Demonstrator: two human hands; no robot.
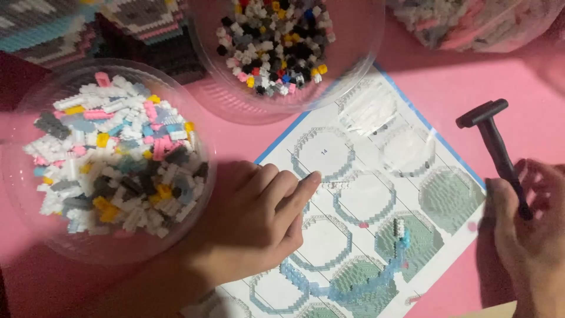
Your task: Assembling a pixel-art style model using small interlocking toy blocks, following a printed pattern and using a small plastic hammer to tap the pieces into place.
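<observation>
My left hand rests on a printed instruction sheet with octagon-shaped brick diagrams; its fingers are curled and the index fingertip touches a short row of tiny white bricks on the sheet. My right hand, at the right edge, grips the handle of a small black plastic hammer, whose head points up and away. A curved strip of joined light-blue bricks with a white tip lies on the lower part of the sheet.
A clear round bowl at left holds several white, pink, yellow, grey and blue mini bricks. Another clear bowl at top centre holds mixed black, white and coloured pieces. A plastic bag lies top right, a built brick structure top left. Pink tabletop.
</observation>
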